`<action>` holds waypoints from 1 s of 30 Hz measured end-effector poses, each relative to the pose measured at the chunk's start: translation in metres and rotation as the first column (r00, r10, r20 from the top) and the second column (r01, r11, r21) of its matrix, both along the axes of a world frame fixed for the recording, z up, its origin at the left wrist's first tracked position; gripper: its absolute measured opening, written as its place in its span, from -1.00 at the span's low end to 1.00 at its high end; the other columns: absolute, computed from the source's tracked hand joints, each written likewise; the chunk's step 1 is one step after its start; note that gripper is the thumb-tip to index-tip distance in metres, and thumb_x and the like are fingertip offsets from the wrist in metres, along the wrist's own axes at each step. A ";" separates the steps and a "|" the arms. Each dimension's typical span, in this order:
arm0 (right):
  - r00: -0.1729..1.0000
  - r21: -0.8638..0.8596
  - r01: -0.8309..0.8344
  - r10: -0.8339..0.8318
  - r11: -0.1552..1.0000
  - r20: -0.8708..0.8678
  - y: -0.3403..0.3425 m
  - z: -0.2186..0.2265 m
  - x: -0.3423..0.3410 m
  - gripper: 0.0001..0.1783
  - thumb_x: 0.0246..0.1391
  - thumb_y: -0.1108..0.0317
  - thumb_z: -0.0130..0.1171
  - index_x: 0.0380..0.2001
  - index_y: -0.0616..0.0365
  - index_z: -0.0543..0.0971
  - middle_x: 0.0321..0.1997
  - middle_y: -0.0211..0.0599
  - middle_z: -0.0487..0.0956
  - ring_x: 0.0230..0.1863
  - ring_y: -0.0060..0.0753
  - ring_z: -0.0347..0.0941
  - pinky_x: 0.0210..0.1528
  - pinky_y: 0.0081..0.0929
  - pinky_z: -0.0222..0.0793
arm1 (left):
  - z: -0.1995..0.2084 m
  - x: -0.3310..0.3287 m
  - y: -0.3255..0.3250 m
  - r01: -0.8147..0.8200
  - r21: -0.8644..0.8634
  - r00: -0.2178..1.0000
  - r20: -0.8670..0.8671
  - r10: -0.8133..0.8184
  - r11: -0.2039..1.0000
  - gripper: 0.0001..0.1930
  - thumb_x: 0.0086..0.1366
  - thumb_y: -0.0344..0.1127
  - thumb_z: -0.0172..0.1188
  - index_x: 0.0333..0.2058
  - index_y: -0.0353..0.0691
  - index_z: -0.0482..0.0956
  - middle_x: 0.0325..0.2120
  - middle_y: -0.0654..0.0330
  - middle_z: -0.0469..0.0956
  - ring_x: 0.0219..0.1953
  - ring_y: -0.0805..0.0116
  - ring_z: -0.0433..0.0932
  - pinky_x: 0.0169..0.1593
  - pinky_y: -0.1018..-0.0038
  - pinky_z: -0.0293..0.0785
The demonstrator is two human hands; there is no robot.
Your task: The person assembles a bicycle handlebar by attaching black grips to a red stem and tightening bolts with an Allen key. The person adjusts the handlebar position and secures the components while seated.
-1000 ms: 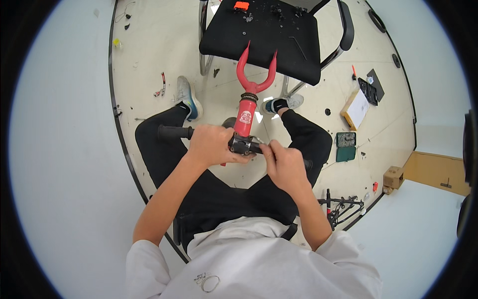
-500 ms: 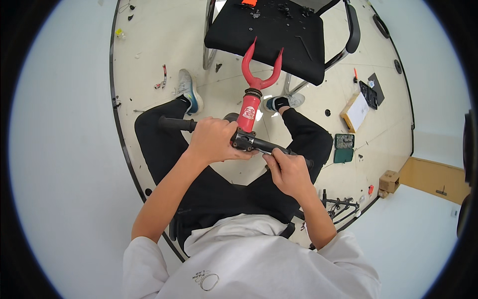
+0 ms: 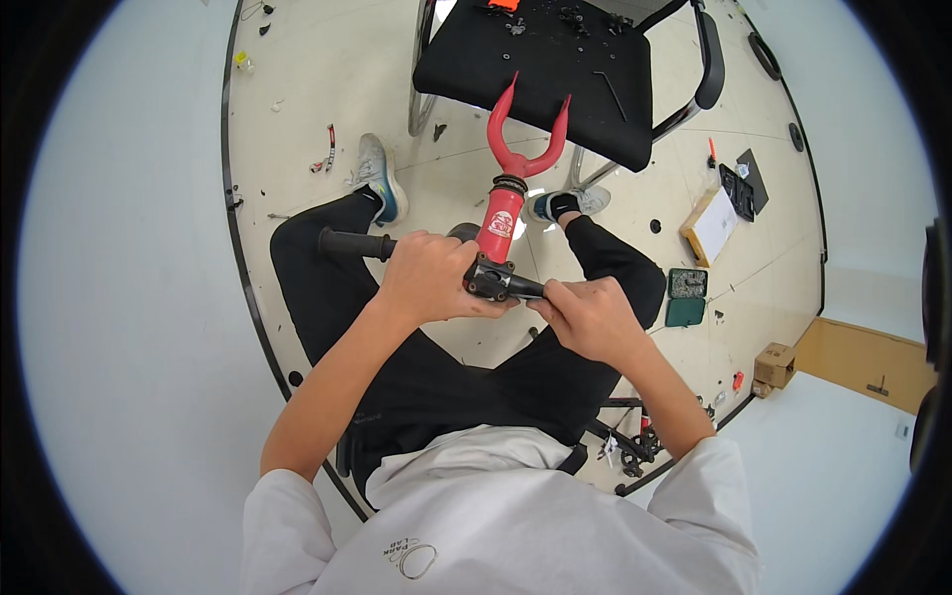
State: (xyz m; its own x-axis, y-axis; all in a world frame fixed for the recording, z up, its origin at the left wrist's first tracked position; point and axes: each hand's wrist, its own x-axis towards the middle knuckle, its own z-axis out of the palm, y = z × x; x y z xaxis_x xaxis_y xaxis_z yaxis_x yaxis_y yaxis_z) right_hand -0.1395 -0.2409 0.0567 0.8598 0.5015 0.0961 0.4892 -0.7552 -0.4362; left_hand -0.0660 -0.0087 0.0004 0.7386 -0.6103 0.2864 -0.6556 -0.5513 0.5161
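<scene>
A black bicycle handlebar (image 3: 525, 288) lies across my lap, with a rubber grip (image 3: 352, 244) at its left end. My left hand (image 3: 426, 278) is closed around the bar beside the black stem clamp (image 3: 488, 280). Just right of the clamp, my right hand (image 3: 592, 315) is closed over the bar; its fingers hide the right end and anything small beneath them. Beyond the stem is a red head tube (image 3: 499, 223) with a white print, and a red fork (image 3: 540, 164) whose prongs point away, tips over the chair's front edge.
The black chair (image 3: 535, 74) ahead holds a hex key (image 3: 610, 96) and small dark parts. On the floor at right are a green case (image 3: 686, 297), a white-topped box (image 3: 710, 226) and a black tool case (image 3: 737, 191). Bike parts (image 3: 635, 446) lie beside my right leg.
My right hand has shifted from below the handlebar up over it, covering its right part. My left hand keeps its hold, and the view has shifted slightly.
</scene>
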 end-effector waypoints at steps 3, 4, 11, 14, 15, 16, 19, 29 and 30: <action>0.994 -0.050 -0.110 0.110 0.993 -0.016 -0.005 0.004 0.014 -0.70 0.13 0.32 0.30 -0.53 0.14 0.38 -0.72 -0.31 0.38 -0.70 -0.19 0.38 -0.63 -0.28 0.24 | -0.002 0.000 0.000 -0.005 -0.011 1.000 0.005 0.005 1.000 -0.38 -0.20 0.35 0.45 -0.63 -0.17 0.54 -0.79 0.23 0.48 -0.73 0.18 0.52 -0.53 0.36 0.44; 0.990 -0.068 -0.143 0.141 0.987 -0.026 -0.007 0.004 0.018 -0.70 0.13 0.31 0.30 -0.52 0.13 0.39 -0.72 -0.32 0.38 -0.69 -0.20 0.39 -0.63 -0.28 0.25 | -0.002 0.000 0.001 -0.007 -0.014 1.000 0.008 0.007 1.000 -0.38 -0.20 0.35 0.45 -0.62 -0.16 0.54 -0.79 0.23 0.48 -0.73 0.18 0.52 -0.53 0.36 0.44; 0.938 -0.141 -0.347 0.341 0.927 -0.063 -0.017 0.005 0.043 -0.71 0.11 0.26 0.32 -0.49 0.13 0.42 -0.70 -0.32 0.39 -0.64 -0.17 0.45 -0.56 -0.26 0.31 | -0.001 0.000 0.000 -0.013 -0.042 1.000 0.007 0.013 0.999 -0.38 -0.21 0.36 0.46 -0.63 -0.15 0.54 -0.80 0.23 0.47 -0.74 0.19 0.50 -0.55 0.38 0.42; 0.909 -0.128 -0.415 0.408 0.901 -0.081 -0.016 0.006 0.056 -0.71 0.11 0.25 0.32 -0.49 0.13 0.43 -0.70 -0.32 0.40 -0.63 -0.15 0.46 -0.54 -0.24 0.33 | -0.001 0.000 -0.001 -0.015 -0.018 1.000 -0.001 0.015 1.000 -0.37 -0.22 0.37 0.45 -0.67 -0.15 0.53 -0.81 0.23 0.46 -0.74 0.20 0.50 -0.55 0.39 0.42; 0.905 -0.131 -0.424 0.412 0.896 -0.109 -0.016 0.007 0.057 -0.71 0.13 0.24 0.31 -0.49 0.12 0.43 -0.70 -0.32 0.40 -0.62 -0.15 0.47 -0.53 -0.23 0.33 | -0.002 0.001 0.000 -0.017 -0.008 1.000 -0.004 0.017 1.000 -0.36 -0.22 0.38 0.45 -0.69 -0.16 0.52 -0.81 0.24 0.46 -0.75 0.20 0.49 -0.55 0.39 0.42; 0.914 -0.133 -0.403 0.389 0.906 -0.118 -0.016 0.007 0.056 -0.71 0.13 0.24 0.30 -0.49 0.12 0.43 -0.69 -0.32 0.41 -0.62 -0.15 0.46 -0.54 -0.24 0.33 | -0.003 0.001 0.001 -0.019 0.002 1.000 -0.006 0.019 1.000 -0.36 -0.22 0.38 0.45 -0.71 -0.16 0.52 -0.81 0.24 0.45 -0.75 0.21 0.49 -0.56 0.39 0.41; 0.942 -0.129 -0.329 0.317 0.935 -0.105 -0.015 0.003 0.043 -0.71 0.14 0.24 0.29 -0.49 0.11 0.43 -0.69 -0.32 0.41 -0.63 -0.16 0.45 -0.56 -0.27 0.32 | -0.004 0.000 -0.001 -0.026 -0.036 1.000 0.007 0.026 0.999 -0.34 -0.22 0.39 0.45 -0.75 -0.16 0.49 -0.83 0.24 0.44 -0.76 0.21 0.48 -0.57 0.40 0.41; 0.998 -0.103 0.016 -0.021 0.995 -0.051 0.004 0.003 0.006 -0.72 0.16 0.26 0.27 -0.49 0.14 0.42 -0.66 -0.27 0.44 -0.67 -0.13 0.43 -0.63 -0.25 0.29 | -0.004 -0.001 -0.002 -0.046 -0.011 0.998 -0.042 0.046 0.999 -0.36 -0.25 0.36 0.46 -0.69 -0.17 0.52 -0.83 0.22 0.43 -0.75 0.18 0.49 -0.56 0.37 0.42; 0.995 -0.106 0.068 -0.075 0.992 -0.064 0.008 0.002 -0.001 -0.71 0.16 0.26 0.27 -0.50 0.14 0.42 -0.66 -0.26 0.44 -0.67 -0.12 0.44 -0.63 -0.24 0.29 | -0.004 -0.001 -0.002 -0.044 -0.010 0.998 -0.051 0.044 0.999 -0.36 -0.25 0.36 0.46 -0.70 -0.18 0.52 -0.83 0.21 0.43 -0.74 0.18 0.49 -0.56 0.36 0.43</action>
State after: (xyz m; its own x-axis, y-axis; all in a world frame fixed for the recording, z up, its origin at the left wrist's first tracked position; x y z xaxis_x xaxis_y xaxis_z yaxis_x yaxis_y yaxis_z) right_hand -0.1401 -0.2331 0.0590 0.8965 0.4428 -0.0127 0.4046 -0.8301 -0.3836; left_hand -0.0670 -0.0110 -0.0037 0.7783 -0.5738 0.2549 -0.6039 -0.5729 0.5542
